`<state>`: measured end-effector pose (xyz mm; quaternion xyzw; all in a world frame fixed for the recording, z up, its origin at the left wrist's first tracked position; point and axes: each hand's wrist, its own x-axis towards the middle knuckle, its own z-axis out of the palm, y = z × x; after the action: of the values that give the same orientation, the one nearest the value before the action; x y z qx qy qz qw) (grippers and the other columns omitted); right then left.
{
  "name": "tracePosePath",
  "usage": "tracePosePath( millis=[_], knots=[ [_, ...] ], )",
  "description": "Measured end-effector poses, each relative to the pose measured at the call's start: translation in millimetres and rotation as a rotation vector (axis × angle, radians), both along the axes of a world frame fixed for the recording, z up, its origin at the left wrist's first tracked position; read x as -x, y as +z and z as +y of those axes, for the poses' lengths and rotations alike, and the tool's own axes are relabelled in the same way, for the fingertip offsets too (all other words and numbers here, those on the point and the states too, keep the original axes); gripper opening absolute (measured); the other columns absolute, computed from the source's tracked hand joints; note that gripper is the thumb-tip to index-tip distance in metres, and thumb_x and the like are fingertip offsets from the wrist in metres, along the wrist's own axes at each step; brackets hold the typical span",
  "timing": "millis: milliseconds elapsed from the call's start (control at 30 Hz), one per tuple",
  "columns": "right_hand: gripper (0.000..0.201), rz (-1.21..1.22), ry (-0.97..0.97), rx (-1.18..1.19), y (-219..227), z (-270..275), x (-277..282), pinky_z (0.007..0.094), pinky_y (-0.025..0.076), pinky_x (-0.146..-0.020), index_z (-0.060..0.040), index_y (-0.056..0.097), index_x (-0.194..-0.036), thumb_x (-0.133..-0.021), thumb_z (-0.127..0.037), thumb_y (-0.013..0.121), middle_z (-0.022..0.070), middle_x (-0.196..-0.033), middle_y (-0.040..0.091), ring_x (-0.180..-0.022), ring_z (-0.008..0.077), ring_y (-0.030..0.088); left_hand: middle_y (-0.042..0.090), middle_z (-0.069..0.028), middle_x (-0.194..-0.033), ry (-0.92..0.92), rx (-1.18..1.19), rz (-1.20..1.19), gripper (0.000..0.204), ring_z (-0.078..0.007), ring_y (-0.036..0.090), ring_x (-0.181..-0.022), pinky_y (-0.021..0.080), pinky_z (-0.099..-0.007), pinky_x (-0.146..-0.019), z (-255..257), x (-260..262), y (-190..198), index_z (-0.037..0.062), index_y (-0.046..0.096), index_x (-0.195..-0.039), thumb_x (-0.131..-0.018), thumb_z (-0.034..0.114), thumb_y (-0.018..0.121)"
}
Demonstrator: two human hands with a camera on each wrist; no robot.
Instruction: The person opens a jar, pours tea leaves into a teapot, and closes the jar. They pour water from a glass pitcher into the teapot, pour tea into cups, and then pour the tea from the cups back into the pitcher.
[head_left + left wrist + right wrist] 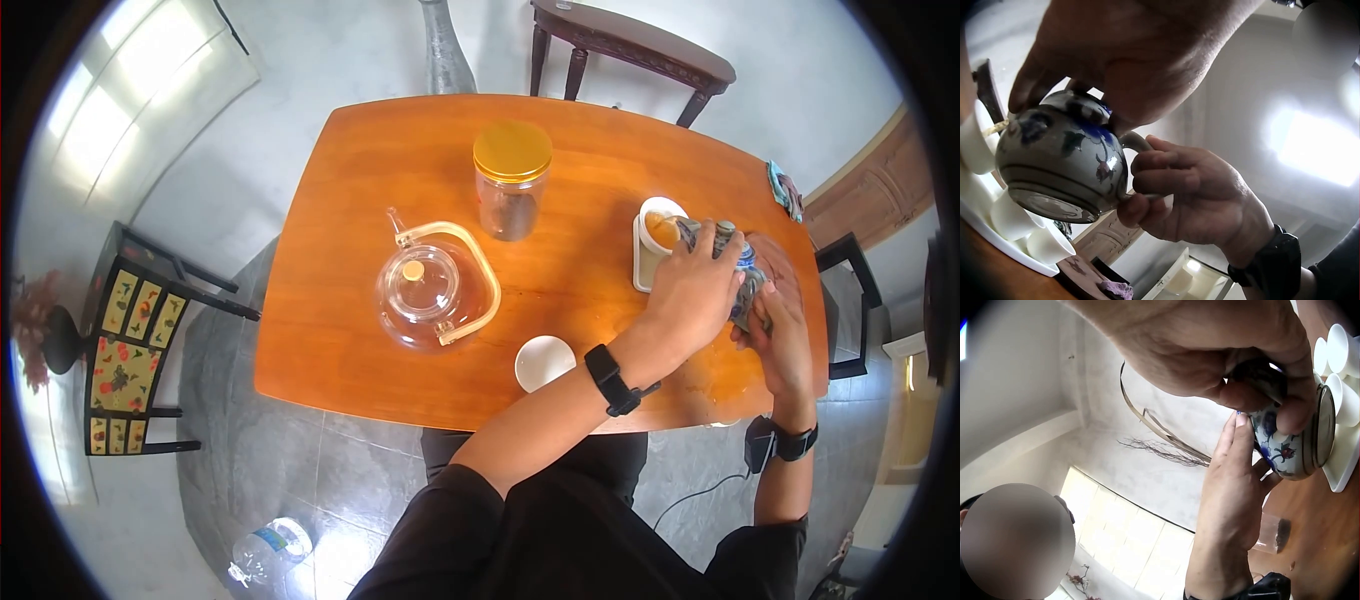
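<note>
A grey ceramic teapot [1063, 159] with blue flowers and dark bands is tilted over the tray, its spout toward a white cup [645, 228] that holds amber tea. In the left wrist view, a thin yellowish stream [996, 128] runs at the spout into a cup. My right hand [785, 345] grips the teapot's handle [1137, 142]. Over the top, my left hand [695, 285] holds the lid [1079, 106], its fingers spread across it. The left hand and wrist hide part of the teapot and tray in the head view.
White cups [1050, 244] stand on a white tray [645, 270]. To the left are a glass kettle [415, 310] with a wooden handle and a gold-lidded jar [510, 200]. A white bowl [545, 363] is near the front edge, a cloth [785, 190] at the far right corner.
</note>
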<state>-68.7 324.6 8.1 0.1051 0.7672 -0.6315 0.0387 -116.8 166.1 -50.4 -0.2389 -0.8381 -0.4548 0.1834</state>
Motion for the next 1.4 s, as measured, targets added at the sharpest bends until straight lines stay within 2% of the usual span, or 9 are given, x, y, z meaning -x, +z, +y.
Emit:
tracePosePath(
  millis=[633, 733, 800, 1033, 1233, 1400],
  knots=[
    [0.045, 0.02, 0.012, 0.014, 1.6, 1.0, -3.3, 0.0302, 0.052, -0.059, -0.0088, 0.05, -0.075, -0.111, -0.035, 0.041, 0.0027, -0.053, 0.044, -0.058, 0.0202, 0.06, 0.055, -0.0276, -0.134, 0.008, 0.01, 0.044, 0.043, -0.0429, 0.066, -0.099, 0.056, -0.0488, -0.084, 0.5, -0.8, 3.5, 0.0027, 0.057, -0.137, -0.099, 0.023, 0.06],
    [0.045, 0.043, 0.015, 0.021, 0.5, 0.4, -6.9, 0.0328, 0.052, -0.063, -0.0088, 0.049, -0.074, -0.11, -0.035, 0.041, 0.0035, -0.055, 0.044, -0.06, 0.0214, 0.06, 0.052, -0.0285, -0.137, -0.018, 0.009, 0.038, 0.044, -0.0442, 0.064, -0.104, 0.054, -0.0502, -0.087, 0.8, -1.8, 4.1, 0.0031, 0.056, -0.138, -0.099, 0.023, 0.06],
    [0.044, 0.036, 0.019, 0.11, -5.4, 5.6, -8.6, 0.0354, 0.052, -0.068, -0.009, 0.048, -0.075, -0.11, -0.034, 0.042, 0.0037, -0.056, 0.045, -0.063, 0.0227, 0.06, 0.05, -0.0293, -0.141, -0.023, -0.001, 0.093, 0.045, -0.0457, 0.061, -0.109, 0.052, -0.052, -0.091, 1.5, -3.5, 3.6, 0.0034, 0.056, -0.139, -0.098, 0.021, 0.062],
    [0.042, 0.133, 0.131, 0.165, -19.7, 21.2, -13.5, 0.0363, 0.05, -0.075, -0.0092, 0.045, -0.075, -0.11, -0.034, 0.042, 0.0037, -0.06, 0.045, -0.07, 0.0229, 0.059, 0.045, -0.0304, -0.145, -0.026, 0.001, 0.183, 0.047, -0.0483, 0.053, -0.122, 0.047, -0.0526, -0.101, 3.4, -9.2, 10.9, 0.0031, 0.055, -0.14, -0.097, 0.018, 0.064],
    [0.041, 0.308, 0.163, 0.142, -34.1, 36.4, -24.2, 0.0382, 0.049, -0.076, -0.0096, 0.043, -0.075, -0.109, -0.033, 0.044, 0.0027, -0.064, 0.041, -0.067, 0.021, 0.051, 0.04, -0.0297, -0.149, -0.021, 0.035, 0.277, 0.049, -0.0517, 0.049, -0.127, 0.045, -0.0542, -0.106, 8.4, -27.6, 21.9, 0.0053, 0.055, -0.141, -0.094, 0.014, 0.065],
    [0.041, 0.405, -0.045, 0.206, -59.8, 55.9, -59.7, 0.031, 0.046, -0.065, -0.0097, 0.043, -0.074, -0.105, -0.036, 0.053, -0.002, -0.065, 0.037, -0.057, 0.0108, 0.039, 0.036, -0.0292, -0.154, -0.034, 0.107, 0.355, 0.059, -0.0551, 0.045, -0.129, 0.044, -0.0559, -0.106, 25.9, -59.3, 17.6, 0.0073, 0.055, -0.142, -0.084, 0.01, 0.069]
  ],
)
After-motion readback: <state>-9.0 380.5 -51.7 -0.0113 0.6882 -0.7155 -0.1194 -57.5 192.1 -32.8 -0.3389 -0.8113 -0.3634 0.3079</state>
